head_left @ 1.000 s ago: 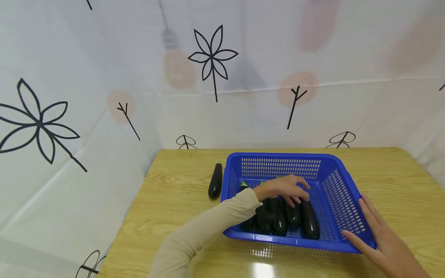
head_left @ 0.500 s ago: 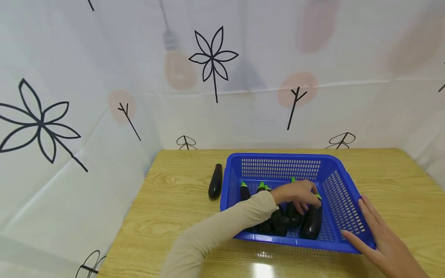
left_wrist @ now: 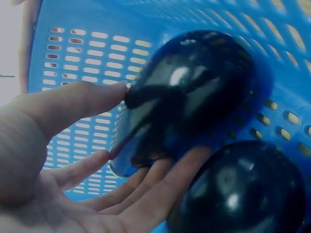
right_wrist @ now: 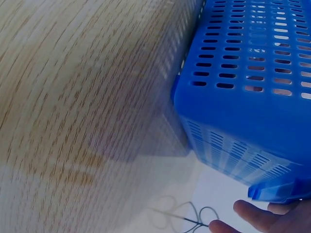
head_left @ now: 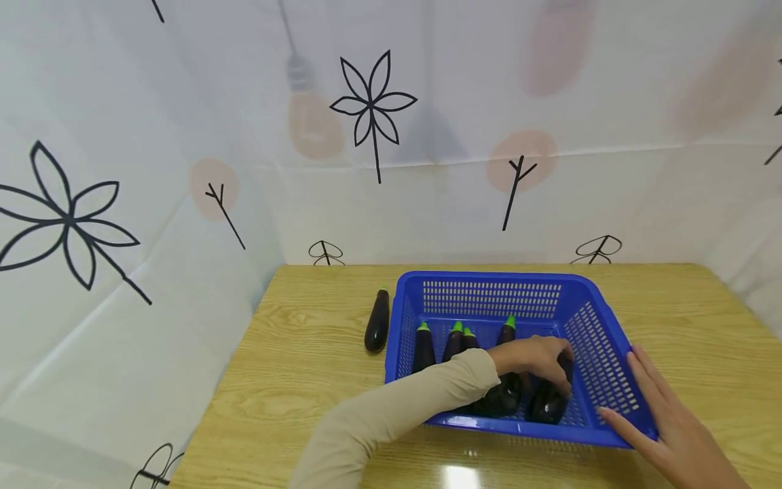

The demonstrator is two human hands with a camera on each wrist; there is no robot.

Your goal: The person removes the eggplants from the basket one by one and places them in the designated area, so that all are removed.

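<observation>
Apparently, my right hand (head_left: pixel 675 424), fingers straight and spread at the corner of the basket (head_left: pixel 482 276), is there to steady it. I have the left hand (head_left: pixel 537 360) partly curled, thumb and fingers around the rightmost eggplant (head_left: pixel 548 406) inside, perhaps to line it up beside the other eggplants (head_left: pixel 424 350). One loose eggplant (head_left: pixel 377 324) lies on the surface (head_left: pixel 305 380), just left of the basket.

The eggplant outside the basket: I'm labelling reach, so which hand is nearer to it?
Left. The left hand is inside the basket, right of the loose eggplant; the right hand is farther, at the near right corner.
</observation>
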